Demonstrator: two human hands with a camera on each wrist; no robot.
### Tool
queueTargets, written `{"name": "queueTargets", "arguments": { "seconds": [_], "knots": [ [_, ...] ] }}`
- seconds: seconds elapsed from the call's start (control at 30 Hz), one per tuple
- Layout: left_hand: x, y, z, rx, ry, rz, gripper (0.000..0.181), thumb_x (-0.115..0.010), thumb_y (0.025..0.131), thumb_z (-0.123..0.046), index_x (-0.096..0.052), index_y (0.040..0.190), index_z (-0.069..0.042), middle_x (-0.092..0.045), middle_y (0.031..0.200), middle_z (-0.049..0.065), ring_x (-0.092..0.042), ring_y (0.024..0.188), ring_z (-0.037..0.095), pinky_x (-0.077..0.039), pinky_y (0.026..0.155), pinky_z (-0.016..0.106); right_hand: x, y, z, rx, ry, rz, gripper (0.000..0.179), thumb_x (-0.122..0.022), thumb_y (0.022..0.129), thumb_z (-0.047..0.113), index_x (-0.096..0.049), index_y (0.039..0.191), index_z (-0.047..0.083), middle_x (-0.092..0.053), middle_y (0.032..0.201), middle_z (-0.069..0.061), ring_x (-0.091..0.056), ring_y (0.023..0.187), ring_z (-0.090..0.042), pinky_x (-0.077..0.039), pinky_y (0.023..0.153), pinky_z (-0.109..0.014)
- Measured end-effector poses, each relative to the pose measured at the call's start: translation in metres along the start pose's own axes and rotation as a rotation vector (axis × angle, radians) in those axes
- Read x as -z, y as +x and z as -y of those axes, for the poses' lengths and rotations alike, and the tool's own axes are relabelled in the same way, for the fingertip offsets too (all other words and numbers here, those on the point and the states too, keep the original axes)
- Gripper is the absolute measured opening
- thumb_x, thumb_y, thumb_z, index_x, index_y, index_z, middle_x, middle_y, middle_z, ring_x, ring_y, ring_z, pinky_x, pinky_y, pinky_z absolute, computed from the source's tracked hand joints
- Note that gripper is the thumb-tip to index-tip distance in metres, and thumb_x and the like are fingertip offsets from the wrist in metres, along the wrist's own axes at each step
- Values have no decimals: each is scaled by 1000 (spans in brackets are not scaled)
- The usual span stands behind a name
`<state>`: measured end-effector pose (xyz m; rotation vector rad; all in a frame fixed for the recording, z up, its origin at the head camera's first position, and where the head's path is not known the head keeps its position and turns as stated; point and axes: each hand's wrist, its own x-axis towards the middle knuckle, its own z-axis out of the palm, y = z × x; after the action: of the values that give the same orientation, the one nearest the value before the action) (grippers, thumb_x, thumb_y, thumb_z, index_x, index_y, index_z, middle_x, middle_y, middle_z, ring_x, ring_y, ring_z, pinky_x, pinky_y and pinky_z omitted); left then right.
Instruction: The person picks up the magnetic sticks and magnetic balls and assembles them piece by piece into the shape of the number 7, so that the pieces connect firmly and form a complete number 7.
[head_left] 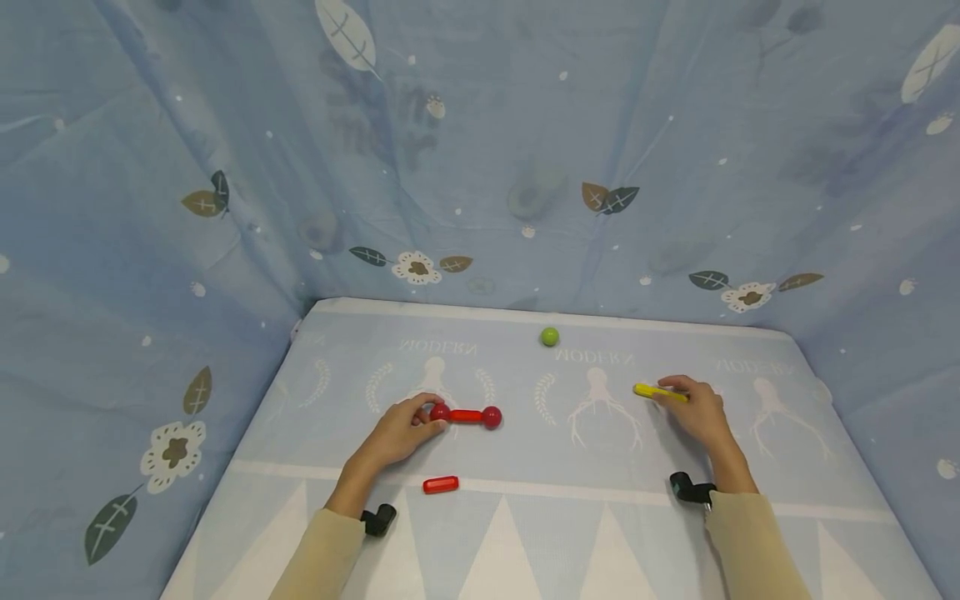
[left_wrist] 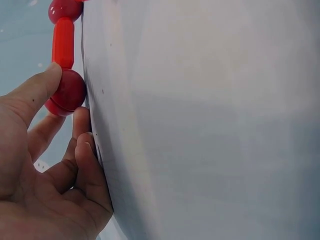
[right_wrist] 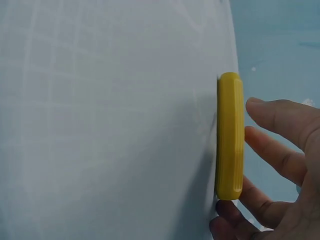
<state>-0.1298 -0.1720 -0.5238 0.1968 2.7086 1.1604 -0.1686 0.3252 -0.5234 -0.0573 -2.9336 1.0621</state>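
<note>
My left hand [head_left: 401, 429] pinches the near ball of a red dumbbell-shaped toy piece, a short red rod [head_left: 467, 416] with a dark red ball [head_left: 492, 417] at each end. In the left wrist view, the thumb lies where the held ball [left_wrist: 70, 91] meets the rod, with fingertips at the ball's other side. Over a longer yellow rod [head_left: 660, 392] is my right hand [head_left: 699, 412]. Seen from the right wrist, the thumb stands apart from the ribbed yellow rod [right_wrist: 230, 135], which lies on the table; whether the other fingertips touch it is hard to tell.
A loose short red rod [head_left: 440, 484] lies in front, right of the left forearm. Near the table's back edge sits a green ball [head_left: 550, 337]. Patterned blue cloth [head_left: 480, 167] walls the table [head_left: 525, 467] at the back and both sides.
</note>
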Motion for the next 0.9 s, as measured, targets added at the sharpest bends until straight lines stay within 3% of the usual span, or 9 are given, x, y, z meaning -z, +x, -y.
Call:
{"name": "queueTargets", "arguments": {
  "seconds": [0.17,0.33,0.73,0.9],
  "knots": [
    [0,0,0,-1,0,1,38,-77,91,-27,-65,126,-20,-60,87,-2,-52,78,17,-44,66,33,-3,3,-3,-8,-44,31,36,-69,94,19,-65,123,-2,-59,124,-34,-49,116,-53,-30,95,-66],
    [0,0,0,-13,4,0,37,-77,91,-27,-65,125,-19,-60,87,-2,-52,76,16,-43,65,33,-5,3,-1,47,-62,-4,30,-72,92,12,-68,117,-4,-62,117,-33,-50,110,-51,-23,93,-63],
    [0,0,0,-12,-2,-2,37,-77,91,-26,-65,125,-19,-60,86,-2,-52,75,16,-43,65,33,-9,5,-3,46,-92,-42,26,-72,90,9,-69,112,-5,-63,112,-33,-51,108,-51,-24,93,-64],
    [1,0,0,-16,1,-1,36,-77,91,-26,-65,124,-20,-60,85,-3,-51,74,15,-43,64,33,-4,4,0,13,-68,-21,29,-72,91,11,-68,116,-3,-61,117,-34,-50,111,-54,-33,92,-66]
  ]
}}
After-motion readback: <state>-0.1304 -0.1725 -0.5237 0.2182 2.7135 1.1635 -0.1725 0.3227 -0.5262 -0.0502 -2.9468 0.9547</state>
